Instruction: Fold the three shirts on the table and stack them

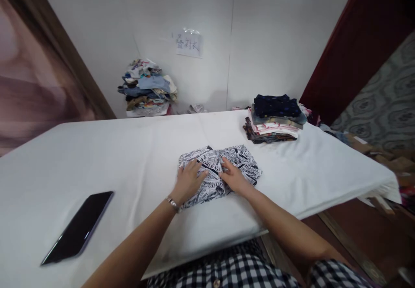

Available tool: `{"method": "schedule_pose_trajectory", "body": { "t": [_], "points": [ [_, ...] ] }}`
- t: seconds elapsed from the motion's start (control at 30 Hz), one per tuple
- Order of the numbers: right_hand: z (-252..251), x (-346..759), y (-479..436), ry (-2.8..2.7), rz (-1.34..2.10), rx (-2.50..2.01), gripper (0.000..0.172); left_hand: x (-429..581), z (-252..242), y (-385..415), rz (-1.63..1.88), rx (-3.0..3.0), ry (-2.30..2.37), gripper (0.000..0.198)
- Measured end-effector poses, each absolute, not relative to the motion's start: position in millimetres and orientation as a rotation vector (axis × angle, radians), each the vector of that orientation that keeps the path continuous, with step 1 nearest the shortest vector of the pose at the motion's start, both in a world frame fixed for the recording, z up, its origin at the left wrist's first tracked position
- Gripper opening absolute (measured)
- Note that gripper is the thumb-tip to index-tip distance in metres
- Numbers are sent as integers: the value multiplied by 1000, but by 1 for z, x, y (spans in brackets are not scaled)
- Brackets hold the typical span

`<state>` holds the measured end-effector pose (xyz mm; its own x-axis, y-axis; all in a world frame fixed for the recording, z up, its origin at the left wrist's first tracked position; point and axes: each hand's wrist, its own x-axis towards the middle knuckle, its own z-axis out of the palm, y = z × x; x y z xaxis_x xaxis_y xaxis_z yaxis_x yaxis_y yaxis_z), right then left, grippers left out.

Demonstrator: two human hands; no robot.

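Observation:
A black-and-white newspaper-print shirt [209, 191] lies in a folded bundle on the white-covered table [155, 149], in front of me. My left hand [189, 179] rests flat on its left part, fingers apart, with a bracelet at the wrist. Near the middle fold, my right hand [235, 177] touches the cloth from the right side. Its thumb and fingers are spread, and some fingertips are hard to make out against the print. Both palms face down on the fabric.
A neat stack of folded clothes [275, 119] sits at the table's back right. Behind the back edge rises a taller pile of clothes [149, 87] on the left. A dark-screened phone [79, 227] lies at front left. A handwritten paper sign [189, 44] hangs on the wall.

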<state>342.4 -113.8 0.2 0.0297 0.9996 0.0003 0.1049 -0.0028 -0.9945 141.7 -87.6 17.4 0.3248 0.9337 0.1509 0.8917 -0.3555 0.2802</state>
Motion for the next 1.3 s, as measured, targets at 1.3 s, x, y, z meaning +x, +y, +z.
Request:
{"method": "schedule_pose_trajectory", "body": {
  "t": [1.3],
  "points": [
    [99,356,-72,-1113,970,-1080,26,132,160,30,1133,1661,865,45]
  ]
}}
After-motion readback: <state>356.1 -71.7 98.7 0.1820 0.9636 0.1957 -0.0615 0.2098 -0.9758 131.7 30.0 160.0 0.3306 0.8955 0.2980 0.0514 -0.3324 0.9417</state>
